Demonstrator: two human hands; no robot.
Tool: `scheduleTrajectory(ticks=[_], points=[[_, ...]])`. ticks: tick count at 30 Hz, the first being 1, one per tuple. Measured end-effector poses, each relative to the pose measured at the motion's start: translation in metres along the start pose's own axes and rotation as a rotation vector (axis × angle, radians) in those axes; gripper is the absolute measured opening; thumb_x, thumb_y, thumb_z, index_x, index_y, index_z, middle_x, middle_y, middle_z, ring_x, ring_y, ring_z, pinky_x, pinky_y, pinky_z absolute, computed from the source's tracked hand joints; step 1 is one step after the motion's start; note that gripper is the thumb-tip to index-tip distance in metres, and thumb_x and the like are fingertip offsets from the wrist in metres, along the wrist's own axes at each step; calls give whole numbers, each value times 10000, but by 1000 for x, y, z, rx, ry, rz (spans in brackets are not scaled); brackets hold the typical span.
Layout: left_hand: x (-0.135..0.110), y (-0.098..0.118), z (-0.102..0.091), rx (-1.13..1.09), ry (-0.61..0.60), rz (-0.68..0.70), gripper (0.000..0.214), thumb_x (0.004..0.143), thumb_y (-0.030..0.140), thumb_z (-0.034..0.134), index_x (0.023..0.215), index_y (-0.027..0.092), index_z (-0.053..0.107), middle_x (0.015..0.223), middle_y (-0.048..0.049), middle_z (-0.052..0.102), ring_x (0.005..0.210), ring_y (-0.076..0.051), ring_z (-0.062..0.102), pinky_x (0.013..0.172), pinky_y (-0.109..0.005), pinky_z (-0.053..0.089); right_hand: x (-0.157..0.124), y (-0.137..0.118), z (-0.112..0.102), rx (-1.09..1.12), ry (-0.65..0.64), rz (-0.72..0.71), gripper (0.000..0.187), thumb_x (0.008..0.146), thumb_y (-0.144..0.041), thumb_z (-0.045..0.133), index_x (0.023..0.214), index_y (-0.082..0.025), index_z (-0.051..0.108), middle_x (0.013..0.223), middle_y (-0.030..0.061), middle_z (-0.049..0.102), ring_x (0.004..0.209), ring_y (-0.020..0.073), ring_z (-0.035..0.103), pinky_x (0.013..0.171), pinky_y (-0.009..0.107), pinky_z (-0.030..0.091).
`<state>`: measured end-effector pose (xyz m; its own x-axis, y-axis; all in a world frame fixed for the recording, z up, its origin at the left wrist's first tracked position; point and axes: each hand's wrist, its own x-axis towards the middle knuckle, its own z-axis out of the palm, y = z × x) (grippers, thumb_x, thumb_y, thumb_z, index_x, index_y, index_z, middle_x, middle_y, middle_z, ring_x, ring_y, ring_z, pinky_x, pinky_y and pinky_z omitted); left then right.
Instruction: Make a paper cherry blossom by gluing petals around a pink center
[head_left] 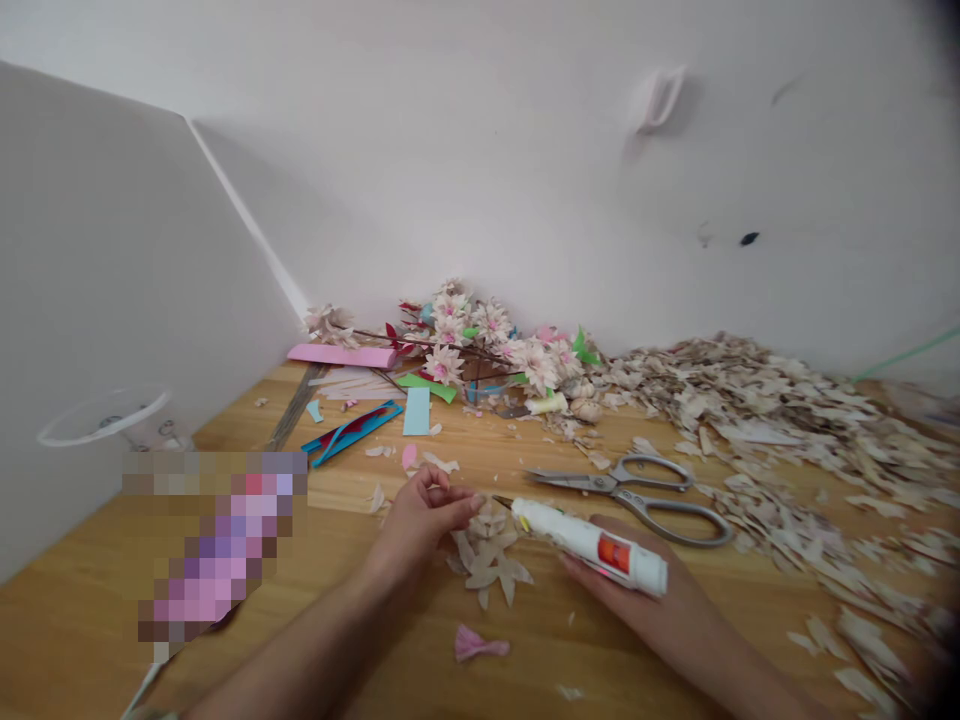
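Observation:
My right hand (626, 590) is wrapped round a white glue gun (577, 537) with an orange switch. Its dark, narrow nozzle points left, close to the fingertips of my left hand (420, 515). That hand is pinched closed over the table; what lies between thumb and finger is too small to make out. Just below the nozzle are cream, star-shaped petal pieces (491, 572) on the wood. Nearer to me lies a small pink fringed tuft (478, 643). Open-bladed metal scissors (630, 492) rest beyond the glue gun.
Finished cream flowers on stems (450, 335) lie against the wall. A large heap of dry petals (750, 400) covers the right side. Blue paper strips (352, 433), a pink folded sheet (341, 356) and a clear plastic cup (142, 420) are at left, beside a blurred-out object (225, 550).

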<state>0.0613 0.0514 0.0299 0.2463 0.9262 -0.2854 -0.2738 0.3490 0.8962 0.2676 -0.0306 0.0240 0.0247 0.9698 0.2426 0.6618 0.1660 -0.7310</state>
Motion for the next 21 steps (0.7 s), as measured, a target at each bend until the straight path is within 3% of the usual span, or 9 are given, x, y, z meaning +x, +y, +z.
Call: scheduleTrajectory(ticks=[4,10,21], points=[[0,-1,1,0,-8,0,543,395,263,856,679,191,398,648,1,686,487,-60,542,500,-173,376,0,1,-2,-4,-85,11,281,820,-447,502,629,-250,440,608,-15,520,581,182,530,546,299,427],[1,-2,-1,-8,-25,19,513,428,247,846,678,188,402,672,-3,686,493,-61,545,507,-178,385,1,-4,-5,-4,-87,-11,285,820,-414,513,613,-243,418,587,-24,487,552,163,503,493,279,385],[3,-6,-2,-7,-49,30,522,431,265,848,680,196,394,670,-7,684,492,-84,553,490,-192,390,0,1,-5,-26,-79,-24,257,822,-417,522,647,-237,467,598,-29,519,559,155,520,515,263,423]])
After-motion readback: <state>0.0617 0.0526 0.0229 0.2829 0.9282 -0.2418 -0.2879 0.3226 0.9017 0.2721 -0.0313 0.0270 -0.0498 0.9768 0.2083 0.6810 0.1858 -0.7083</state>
